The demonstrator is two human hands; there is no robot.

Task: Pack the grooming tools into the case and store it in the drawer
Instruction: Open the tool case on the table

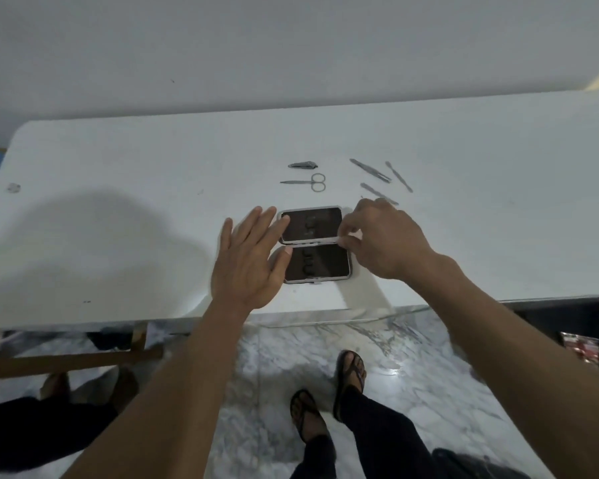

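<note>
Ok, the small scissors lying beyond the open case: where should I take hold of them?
Pinch the scissors across the narrow neck just left of the finger rings, coming straight down from above. They lie flat on the table, blades pointing left, nail clipper close behind.

The flat-topped table (118,160) is plain white, with a soft grey shadow across its left side. On it, the hinged case (313,248) lying open shows two dark brown, near-black inner panels inside a pale silver rim. The small scissors (306,182), the nail clipper (302,164) and the thin metal tools (370,171) are dull steel grey. The marble floor (263,382) is white, veined with grey. The wall (256,46) behind is plain pale grey.
</note>
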